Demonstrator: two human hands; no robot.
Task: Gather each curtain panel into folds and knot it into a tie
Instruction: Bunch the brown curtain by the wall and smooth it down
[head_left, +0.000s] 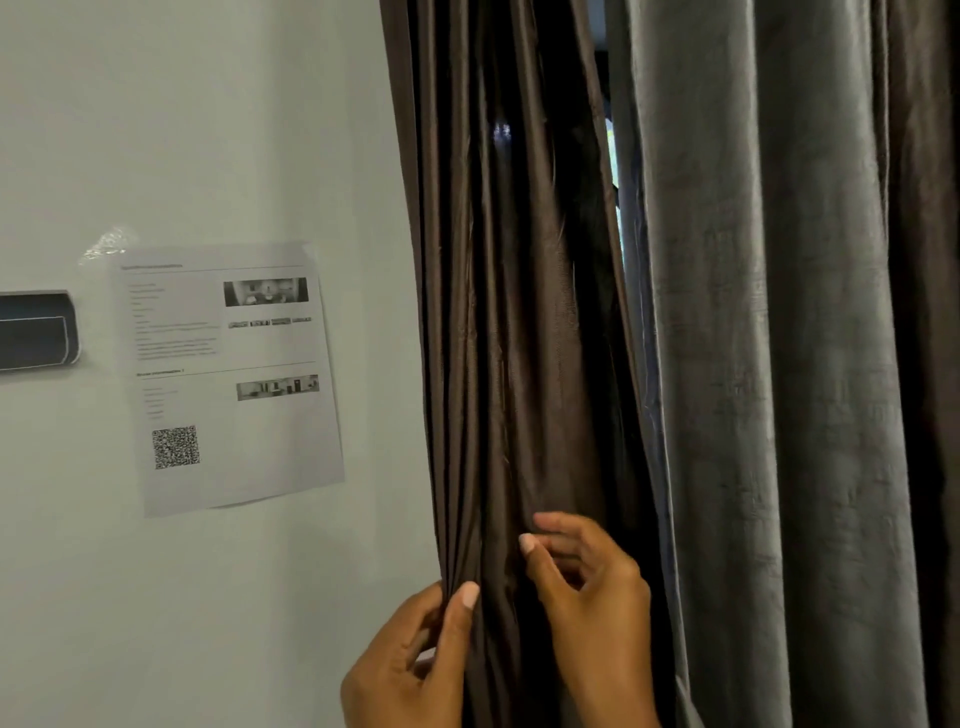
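at the bottom edge, the left hand (410, 660) pinches the outer left edge of the brown curtain panel (509, 322), thumb in front and fingers behind, closed on a bunch of narrow pleats. just to its right and slightly higher, the right hand (587, 587) sits against the front of the same panel with its fingers curled and loosely parted, the fingertips (527, 543) touching a fold near the panel's middle; whether it truly grips the cloth cannot be told. the brown panel rises from between the two hands to the top of the view, gathered into many vertical folds. beside it on the right hangs a grey curtain panel (769, 338), untouched, with a thin bright gap between the two. farther left, on the pale wall (208, 130), a printed sheet (228, 379) with a qr code is taped up, and a dark wall device (36, 330) sits at the left edge.
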